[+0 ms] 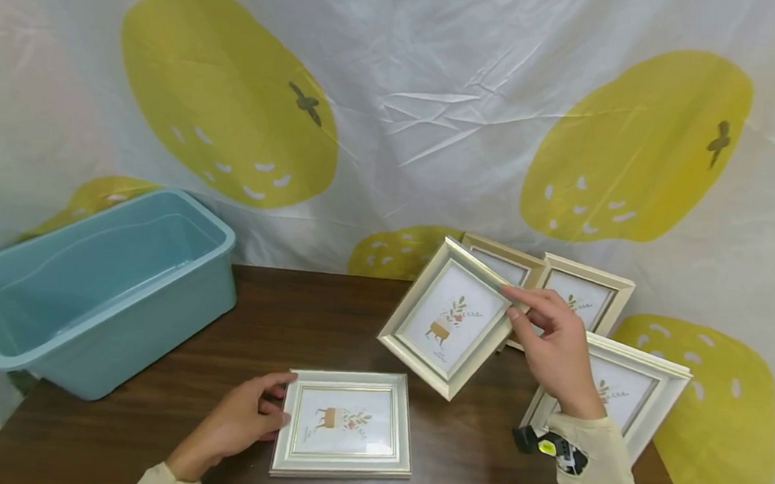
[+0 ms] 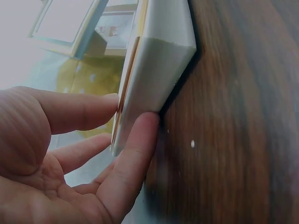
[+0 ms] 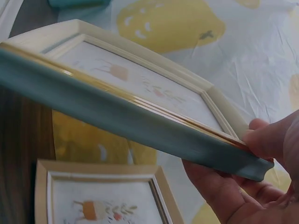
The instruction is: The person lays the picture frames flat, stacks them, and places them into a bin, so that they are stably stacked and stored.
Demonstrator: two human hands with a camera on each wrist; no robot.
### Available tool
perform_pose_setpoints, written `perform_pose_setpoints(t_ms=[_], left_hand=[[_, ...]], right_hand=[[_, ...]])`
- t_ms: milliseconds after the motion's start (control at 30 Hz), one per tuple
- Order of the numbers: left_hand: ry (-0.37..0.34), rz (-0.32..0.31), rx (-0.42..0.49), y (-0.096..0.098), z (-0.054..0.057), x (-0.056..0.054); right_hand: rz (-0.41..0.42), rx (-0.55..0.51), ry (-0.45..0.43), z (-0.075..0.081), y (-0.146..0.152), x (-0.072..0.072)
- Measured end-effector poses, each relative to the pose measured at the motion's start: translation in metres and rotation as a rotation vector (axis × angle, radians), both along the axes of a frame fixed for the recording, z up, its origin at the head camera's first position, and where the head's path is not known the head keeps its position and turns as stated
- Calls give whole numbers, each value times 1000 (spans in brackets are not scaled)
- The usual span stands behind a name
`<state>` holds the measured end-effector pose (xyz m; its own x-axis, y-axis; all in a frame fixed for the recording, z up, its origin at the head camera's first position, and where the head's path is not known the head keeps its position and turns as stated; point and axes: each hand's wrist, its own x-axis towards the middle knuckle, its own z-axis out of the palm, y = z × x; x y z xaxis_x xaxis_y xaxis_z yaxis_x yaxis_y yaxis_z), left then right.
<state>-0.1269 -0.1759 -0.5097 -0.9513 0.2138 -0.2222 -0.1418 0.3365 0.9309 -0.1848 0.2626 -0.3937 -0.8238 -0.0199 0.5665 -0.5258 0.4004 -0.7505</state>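
A white picture frame (image 1: 284, 445) with a thin gold line lies face up on the table, showing a print of a plant in a brown pot. My left hand (image 1: 233, 422) holds that frame's left edge between thumb and fingers, seen close up in the left wrist view. A pale frame with a gold edge (image 1: 417, 304) is tilted above the table, bearing a similar print. My right hand (image 1: 555, 347) pinches its right-hand corner, thumb on the front and fingers partly hidden behind. The right wrist view shows this frame's bluish side (image 3: 140, 123).
Behind the right hand stand two beige frames (image 1: 591, 275) by the patterned cloth (image 1: 427, 162); a white frame (image 1: 671, 385) leans farther right. A blue plastic bin (image 1: 147, 308) stands at the left on the dark wooden table (image 1: 302, 311).
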Motion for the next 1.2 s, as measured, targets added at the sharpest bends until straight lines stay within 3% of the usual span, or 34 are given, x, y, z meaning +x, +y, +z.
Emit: perform_pose_setpoints(t_ms=[167,300,533,600,700,833,1000,1100,1200], left_hand=[[14,-17,6,8,-1,-3],[30,-31,-12,14,0,-5],[151,1,-254,26,10,-7],[181,14,-269,29,13,-10],[200,14,-191,31,18,-13],[232,-38,-15,30,24,-17],[394,-132,171,35,32,-23],[454,-207,233,40,40,-27],[446,-268,253,45,45,-31]], right_hand=[[9,-90,-28,-2,-5,7],[27,-182,-100,-6,-9,11],[71,-301,-224,-11,-15,22],[69,-315,-233,-11,-18,24],[77,-351,-250,-13,-21,27],[102,-393,-275,-16,-24,30],[137,-396,-299,-22,-24,35],[170,-425,-298,-25,-27,38],[215,-461,-291,-28,-30,40]])
